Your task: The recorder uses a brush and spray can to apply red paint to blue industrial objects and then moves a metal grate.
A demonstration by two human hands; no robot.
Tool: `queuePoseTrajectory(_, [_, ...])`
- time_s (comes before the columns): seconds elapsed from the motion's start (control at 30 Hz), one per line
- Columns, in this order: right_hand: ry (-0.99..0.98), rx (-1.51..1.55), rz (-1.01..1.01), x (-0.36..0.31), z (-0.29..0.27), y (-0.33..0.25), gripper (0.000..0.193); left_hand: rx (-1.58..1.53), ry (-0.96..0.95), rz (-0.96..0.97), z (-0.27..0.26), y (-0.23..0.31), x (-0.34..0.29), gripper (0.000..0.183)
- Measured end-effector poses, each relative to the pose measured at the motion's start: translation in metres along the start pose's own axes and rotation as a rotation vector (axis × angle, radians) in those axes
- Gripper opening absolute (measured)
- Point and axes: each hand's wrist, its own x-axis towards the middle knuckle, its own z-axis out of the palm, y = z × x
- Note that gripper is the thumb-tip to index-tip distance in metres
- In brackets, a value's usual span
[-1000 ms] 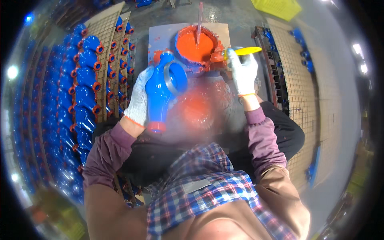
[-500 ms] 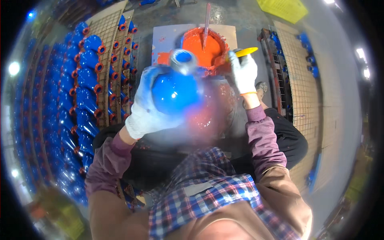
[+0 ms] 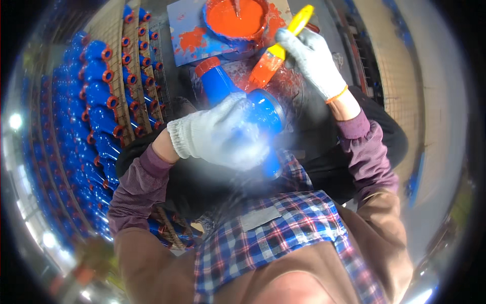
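Head view — the left hand (image 3: 223, 134), in a white knit glove, is wrapping closed around the body of a blue pipe fitting (image 3: 253, 114), fingers curled over its near side and holding it up close to the camera, just in front of the chest. The fitting is showing one branch pointing far-left with an orange-painted rim, and a wide round opening facing right; its lower end is pointing down toward the plaid shirt (image 3: 273, 238).

The right hand (image 3: 314, 58), also gloved in white, is closing in a fist around the yellow handle of a paintbrush (image 3: 278, 50). The brush is tilting down-left, its orange-loaded bristles touching or sitting just at the fitting's far side — exact contact is hard to tell.

Far centre, an orange paint bucket (image 3: 237, 20) with a blue wall is standing on a paint-smeared board (image 3: 187, 35), well beyond both hands; a stick is standing in the paint.

On the left, rows of blue fittings with orange rims (image 3: 101, 101) are lying on a wire rack (image 3: 152, 55), curving along the picture's rim. To the right, a bare grey floor (image 3: 430, 101) is showing.
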Motion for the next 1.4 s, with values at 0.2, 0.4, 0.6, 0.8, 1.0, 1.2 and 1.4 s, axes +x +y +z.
queuePoseTrajectory(0.2, [-0.032, -0.038, -0.302, -0.001, 0.012, -0.015, 0.042, 0.079, -0.038, 0.120, 0.002, -0.004, 0.012, 0.048])
queuePoseTrajectory(0.4, [0.115, -0.074, -0.370, -0.041, -0.005, -0.043, 0.026, 0.020, 0.036, -0.062, 0.000, -0.007, 0.012, 0.045])
queuePoseTrajectory(0.6, [0.257, 0.097, -0.561, -0.067, 0.003, -0.045, 0.017, -0.116, 0.225, -0.457, -0.004, -0.007, 0.024, 0.063])
queuePoseTrajectory(0.8, [0.352, -0.023, -0.684, -0.091, 0.012, -0.041, 0.019, -0.148, 0.343, -0.965, -0.004, 0.005, 0.033, 0.084])
queuePoseTrajectory(1.0, [0.411, -0.241, -0.714, -0.104, 0.027, -0.029, 0.023, -1.028, 0.580, -1.577, -0.007, 0.003, 0.034, 0.068])
queuePoseTrajectory(1.2, [0.293, -0.482, -0.767, -0.108, 0.029, -0.017, 0.029, -1.844, 1.080, -1.647, 0.003, -0.011, 0.034, 0.029])
queuePoseTrajectory(1.4, [0.191, -0.543, -0.893, -0.105, 0.014, -0.009, 0.035, -2.067, 1.054, -1.488, 0.009, -0.023, 0.031, 0.066])
